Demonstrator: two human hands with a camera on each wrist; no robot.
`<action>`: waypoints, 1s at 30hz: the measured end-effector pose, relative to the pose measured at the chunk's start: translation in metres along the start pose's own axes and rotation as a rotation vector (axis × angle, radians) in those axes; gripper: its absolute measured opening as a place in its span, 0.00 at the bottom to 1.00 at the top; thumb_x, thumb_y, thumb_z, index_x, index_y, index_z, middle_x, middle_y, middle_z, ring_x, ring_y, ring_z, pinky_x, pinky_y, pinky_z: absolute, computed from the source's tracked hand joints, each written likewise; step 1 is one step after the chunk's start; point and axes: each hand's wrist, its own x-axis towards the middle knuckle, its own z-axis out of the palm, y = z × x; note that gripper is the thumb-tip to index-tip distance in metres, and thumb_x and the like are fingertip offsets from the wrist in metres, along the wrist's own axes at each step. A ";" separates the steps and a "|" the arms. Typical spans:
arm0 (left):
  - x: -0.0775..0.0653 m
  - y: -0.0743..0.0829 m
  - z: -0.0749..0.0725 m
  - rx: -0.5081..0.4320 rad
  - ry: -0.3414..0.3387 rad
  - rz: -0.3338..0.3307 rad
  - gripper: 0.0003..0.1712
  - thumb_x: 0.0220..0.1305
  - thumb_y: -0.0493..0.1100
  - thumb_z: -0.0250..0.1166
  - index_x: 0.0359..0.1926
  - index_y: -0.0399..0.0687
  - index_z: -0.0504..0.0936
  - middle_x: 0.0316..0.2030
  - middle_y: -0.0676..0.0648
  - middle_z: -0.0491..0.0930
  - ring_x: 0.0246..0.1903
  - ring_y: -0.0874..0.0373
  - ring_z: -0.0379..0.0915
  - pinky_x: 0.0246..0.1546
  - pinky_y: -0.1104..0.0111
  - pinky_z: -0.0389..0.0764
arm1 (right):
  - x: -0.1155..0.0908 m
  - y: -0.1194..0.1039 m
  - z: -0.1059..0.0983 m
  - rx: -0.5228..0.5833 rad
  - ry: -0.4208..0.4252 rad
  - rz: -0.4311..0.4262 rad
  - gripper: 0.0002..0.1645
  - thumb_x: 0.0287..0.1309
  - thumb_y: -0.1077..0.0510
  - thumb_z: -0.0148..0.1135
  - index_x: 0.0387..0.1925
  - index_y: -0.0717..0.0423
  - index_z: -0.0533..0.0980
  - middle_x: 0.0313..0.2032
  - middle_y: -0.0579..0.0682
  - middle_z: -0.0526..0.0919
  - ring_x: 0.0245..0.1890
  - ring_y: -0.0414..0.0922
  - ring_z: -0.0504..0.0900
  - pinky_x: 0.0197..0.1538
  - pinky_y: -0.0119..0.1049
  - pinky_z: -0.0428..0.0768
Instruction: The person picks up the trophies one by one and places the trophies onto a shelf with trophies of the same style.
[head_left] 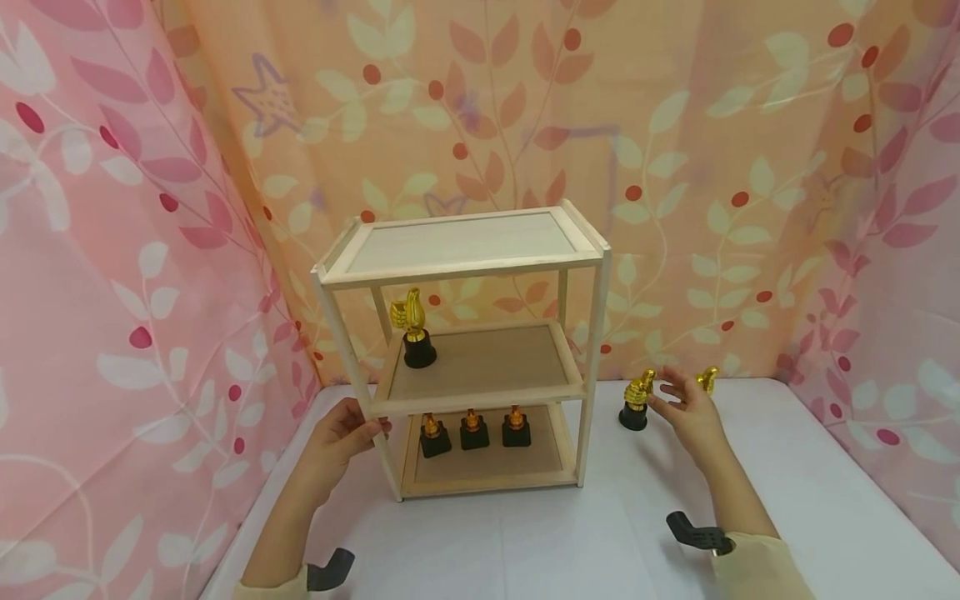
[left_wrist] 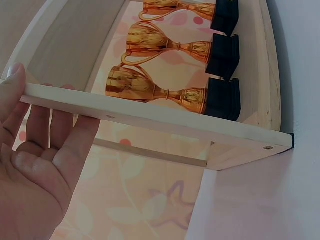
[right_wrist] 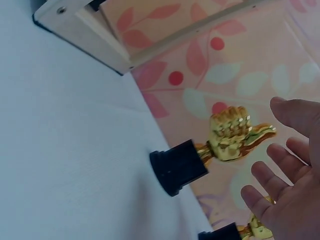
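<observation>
My left hand grips the left front post of a pale wooden shelf rack, thumb on one side and fingers behind. On the rack's bottom tier stand three gold cup trophies with black bases, side by side. A gold thumbs-up trophy with a round black base stands at the left of the middle tier. My right hand is beside a second thumbs-up trophy on the table, its fingers spread and apart from the trophy in the right wrist view. Partly behind that hand is another thumbs-up trophy.
The rack stands on a table with a white cloth. Its top tier is a framed panel with raised side edges. Floral curtains hang behind and at both sides.
</observation>
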 end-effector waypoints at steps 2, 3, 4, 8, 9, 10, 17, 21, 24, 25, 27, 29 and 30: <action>0.000 -0.001 0.000 -0.006 -0.002 0.006 0.18 0.74 0.40 0.62 0.57 0.33 0.69 0.48 0.34 0.82 0.48 0.54 0.85 0.51 0.66 0.85 | 0.002 0.008 0.002 -0.009 -0.005 -0.001 0.45 0.68 0.53 0.67 0.76 0.66 0.55 0.70 0.66 0.68 0.68 0.64 0.70 0.62 0.30 0.74; 0.000 -0.001 0.000 -0.009 -0.003 0.009 0.18 0.74 0.39 0.62 0.56 0.33 0.69 0.48 0.35 0.82 0.48 0.55 0.85 0.51 0.67 0.85 | 0.002 0.012 0.003 -0.003 -0.010 0.002 0.46 0.68 0.53 0.67 0.76 0.66 0.55 0.71 0.67 0.68 0.68 0.65 0.69 0.65 0.38 0.74; 0.000 -0.001 0.000 -0.009 -0.004 0.012 0.18 0.74 0.39 0.62 0.56 0.33 0.69 0.48 0.36 0.82 0.48 0.56 0.85 0.51 0.67 0.85 | 0.003 0.016 0.005 -0.001 -0.016 0.007 0.46 0.69 0.53 0.67 0.76 0.67 0.55 0.71 0.67 0.67 0.68 0.66 0.69 0.68 0.47 0.72; 0.000 -0.001 -0.001 -0.014 -0.003 0.008 0.16 0.74 0.39 0.63 0.55 0.36 0.70 0.47 0.40 0.83 0.48 0.55 0.85 0.50 0.67 0.85 | 0.005 0.028 0.010 0.011 -0.071 0.058 0.48 0.69 0.51 0.66 0.77 0.66 0.53 0.72 0.68 0.64 0.70 0.68 0.66 0.70 0.63 0.67; 0.000 -0.002 -0.001 -0.015 0.000 0.006 0.16 0.74 0.39 0.63 0.55 0.37 0.70 0.47 0.40 0.83 0.48 0.53 0.85 0.50 0.67 0.85 | 0.004 0.030 0.011 0.007 -0.086 0.075 0.48 0.69 0.49 0.66 0.78 0.65 0.52 0.73 0.68 0.64 0.71 0.68 0.66 0.70 0.63 0.67; 0.000 -0.002 -0.001 -0.016 0.000 0.004 0.15 0.74 0.39 0.63 0.55 0.37 0.70 0.46 0.41 0.83 0.49 0.53 0.85 0.50 0.67 0.85 | 0.004 0.032 0.012 0.007 -0.102 0.089 0.49 0.70 0.49 0.65 0.78 0.65 0.52 0.74 0.68 0.63 0.71 0.67 0.65 0.70 0.62 0.68; 0.000 -0.001 -0.001 -0.021 -0.002 0.014 0.16 0.74 0.39 0.62 0.55 0.37 0.70 0.47 0.40 0.83 0.49 0.50 0.84 0.50 0.67 0.85 | 0.001 0.042 0.016 -0.004 -0.178 0.129 0.50 0.71 0.47 0.64 0.79 0.62 0.50 0.77 0.66 0.57 0.74 0.69 0.60 0.71 0.64 0.66; 0.000 0.000 -0.001 -0.012 0.000 -0.005 0.16 0.74 0.41 0.63 0.56 0.38 0.70 0.48 0.40 0.82 0.52 0.44 0.83 0.51 0.66 0.85 | 0.001 0.047 0.019 -0.037 -0.202 0.145 0.48 0.71 0.48 0.64 0.79 0.62 0.51 0.76 0.67 0.58 0.73 0.69 0.61 0.72 0.66 0.63; 0.000 0.001 0.000 -0.007 0.002 -0.020 0.18 0.74 0.42 0.63 0.56 0.38 0.70 0.49 0.39 0.82 0.53 0.40 0.82 0.52 0.65 0.85 | 0.001 0.050 0.022 -0.064 -0.207 0.161 0.48 0.70 0.48 0.65 0.79 0.62 0.53 0.74 0.69 0.61 0.72 0.68 0.63 0.72 0.65 0.64; 0.000 0.001 0.000 -0.006 0.002 -0.022 0.18 0.74 0.42 0.63 0.57 0.38 0.70 0.49 0.38 0.82 0.53 0.40 0.82 0.52 0.65 0.85 | 0.001 0.051 0.022 -0.067 -0.204 0.162 0.47 0.70 0.48 0.65 0.78 0.62 0.54 0.73 0.70 0.63 0.72 0.68 0.64 0.71 0.65 0.64; 0.000 0.000 -0.001 -0.003 0.003 -0.020 0.18 0.74 0.42 0.63 0.57 0.37 0.69 0.49 0.36 0.81 0.53 0.42 0.83 0.52 0.65 0.85 | 0.000 0.052 0.024 -0.069 -0.196 0.159 0.46 0.70 0.49 0.65 0.77 0.63 0.56 0.72 0.70 0.64 0.71 0.68 0.65 0.71 0.64 0.66; 0.000 0.000 0.000 0.002 0.004 -0.015 0.18 0.74 0.41 0.63 0.57 0.36 0.69 0.49 0.35 0.81 0.51 0.46 0.84 0.52 0.66 0.85 | 0.000 0.053 0.025 -0.065 -0.185 0.156 0.45 0.69 0.49 0.66 0.77 0.62 0.58 0.72 0.69 0.65 0.71 0.67 0.66 0.70 0.63 0.67; 0.000 0.000 0.000 0.001 0.003 -0.013 0.18 0.74 0.41 0.62 0.57 0.35 0.69 0.49 0.35 0.81 0.51 0.48 0.84 0.52 0.66 0.85 | 0.000 0.054 0.025 -0.061 -0.178 0.154 0.44 0.69 0.49 0.66 0.76 0.62 0.59 0.72 0.69 0.66 0.70 0.67 0.67 0.70 0.63 0.68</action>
